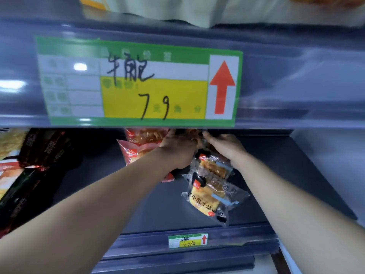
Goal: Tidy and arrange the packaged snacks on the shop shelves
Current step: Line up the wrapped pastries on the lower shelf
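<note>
Both arms reach deep over the dark shelf [286, 175]. The left hand [177, 147] and right hand [225, 147] meet at the back, fingertips hidden behind the price-label rail [296, 76], so I can't tell their grip. Clear toast packets [211, 196] lie under the right wrist, with pink bread packets [134, 153] left of them.

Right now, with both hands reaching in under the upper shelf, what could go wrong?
1. The upper shelf edge hides the fingertips of the left hand and right hand, so their grip at the back cannot be checked; a pack may slip.
2. The left forearm crosses the pink packs; withdrawing could drag them askew.
3. The front clear bread pack lies skewed near the shelf lip; a nudge might tip it off.
</note>
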Tool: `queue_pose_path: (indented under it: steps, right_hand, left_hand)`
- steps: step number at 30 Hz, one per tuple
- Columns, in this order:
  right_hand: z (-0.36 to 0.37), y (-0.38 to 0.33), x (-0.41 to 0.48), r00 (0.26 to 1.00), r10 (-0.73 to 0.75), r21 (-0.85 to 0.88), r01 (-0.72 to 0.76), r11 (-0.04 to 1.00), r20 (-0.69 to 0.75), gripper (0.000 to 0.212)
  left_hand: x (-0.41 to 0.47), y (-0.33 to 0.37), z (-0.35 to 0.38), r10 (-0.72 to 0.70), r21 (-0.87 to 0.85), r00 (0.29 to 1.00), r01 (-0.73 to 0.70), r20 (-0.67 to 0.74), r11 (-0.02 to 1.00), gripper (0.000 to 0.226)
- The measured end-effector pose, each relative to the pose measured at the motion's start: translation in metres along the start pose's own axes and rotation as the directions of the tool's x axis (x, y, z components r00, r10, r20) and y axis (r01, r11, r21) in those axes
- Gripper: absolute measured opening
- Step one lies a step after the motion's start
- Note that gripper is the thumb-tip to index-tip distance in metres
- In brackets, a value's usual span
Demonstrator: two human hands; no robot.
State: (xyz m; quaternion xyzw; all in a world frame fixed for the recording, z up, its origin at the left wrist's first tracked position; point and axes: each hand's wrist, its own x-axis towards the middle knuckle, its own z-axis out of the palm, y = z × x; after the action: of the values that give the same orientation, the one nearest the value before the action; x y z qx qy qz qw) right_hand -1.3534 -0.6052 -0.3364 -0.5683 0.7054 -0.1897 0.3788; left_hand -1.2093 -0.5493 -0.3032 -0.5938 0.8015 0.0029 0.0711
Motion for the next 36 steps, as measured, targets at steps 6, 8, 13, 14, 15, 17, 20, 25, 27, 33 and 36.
queue_pose_path:
  steps: [6,8,13,14,15,17,20,25,27,33,36]
  right_hand:
    - [0.02,-0.013,0.014,0.994,0.006,-0.11,-0.018,0.994,-0.11,0.012]
    - [0.019,-0.008,0.019,0.989,0.019,0.067,-0.009,0.998,-0.146,0.017]
    - [0.005,0.011,0.016,0.98,-0.074,0.386,0.141,0.912,-0.183,0.029]
    - [0.001,0.014,0.014,0.979,-0.114,0.427,0.176,0.887,-0.167,0.03]
    - [-0.004,0.017,0.012,0.977,-0.152,0.461,0.205,0.863,-0.15,0.031]
    - [-0.012,0.022,0.012,0.975,-0.189,0.56,0.22,0.799,-0.114,0.033]
    - [-0.02,0.027,0.013,0.98,-0.195,0.708,0.167,0.686,-0.042,0.034]
    - [-0.027,0.037,0.02,0.985,-0.154,0.597,0.17,0.784,-0.079,0.033]
    - [-0.029,0.043,0.026,0.991,-0.103,0.427,0.129,0.895,-0.085,0.042]
    - [-0.021,0.052,0.035,0.998,-0.047,0.285,0.031,0.958,0.051,0.067]
    - [-0.022,0.053,0.038,0.995,-0.058,0.279,0.033,0.96,0.08,0.066]
  left_hand:
    - [0.012,-0.014,0.015,-0.022,-0.136,0.997,0.011,-0.077,0.991,0.041]
    - [0.017,-0.018,0.018,-0.021,-0.08,0.995,0.014,-0.096,0.997,0.05]
    - [0.02,-0.009,0.01,-0.182,0.019,0.977,0.186,-0.114,0.982,0.062]
    - [0.021,-0.006,0.007,-0.211,-0.006,0.97,0.211,-0.125,0.977,0.071]
    - [0.021,-0.004,0.004,-0.242,-0.06,0.962,0.236,-0.131,0.97,0.078]
    - [0.025,-0.003,0.001,-0.303,-0.201,0.947,0.278,-0.109,0.939,0.091]
    - [0.03,0.001,-0.005,-0.345,-0.375,0.936,0.297,-0.066,0.878,0.096]
    - [0.032,0.011,-0.012,-0.42,-0.522,0.878,0.253,-0.23,0.815,0.073]
    - [0.035,0.015,-0.009,-0.398,-0.373,0.869,0.279,-0.294,0.885,0.069]
    - [0.057,0.015,0.007,-0.37,-0.123,0.855,0.35,-0.364,0.929,0.06]
    - [0.064,0.011,0.01,-0.405,-0.132,0.833,0.384,-0.378,0.914,0.049]
